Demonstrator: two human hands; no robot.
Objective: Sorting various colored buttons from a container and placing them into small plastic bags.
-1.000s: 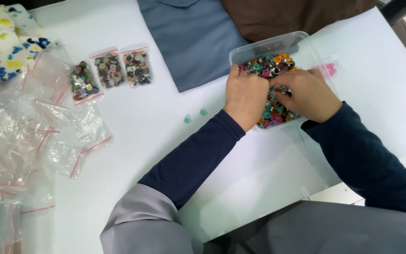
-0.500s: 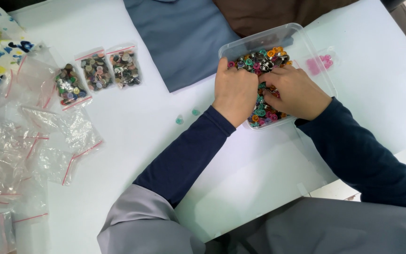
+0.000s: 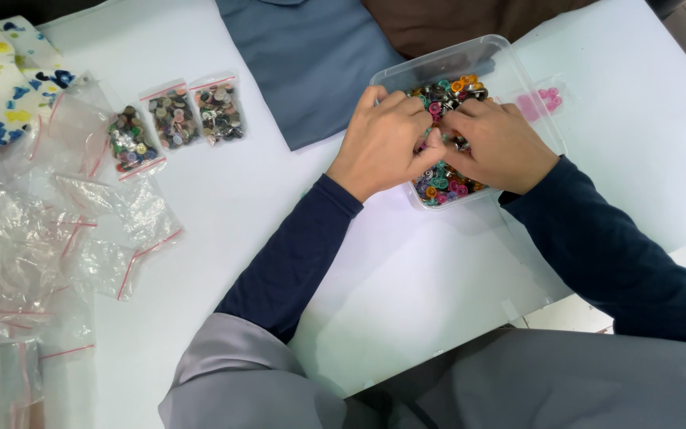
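Head view: both hands, left (image 3: 387,139) and right (image 3: 495,143), still curled in button box (image 3: 470,59), fingertips now touching; grip unclear.

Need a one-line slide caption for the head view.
Both hands, left hand and right hand, dig into a clear plastic box of mixed colourful buttons; three filled zip bags lie alongside.

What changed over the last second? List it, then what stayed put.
Both hands stayed in the clear box of mixed buttons; the left hand and right hand drew closer, fingers meeting over the pile. No clear grasp shows. The three filled bags and empty bags kept their places.
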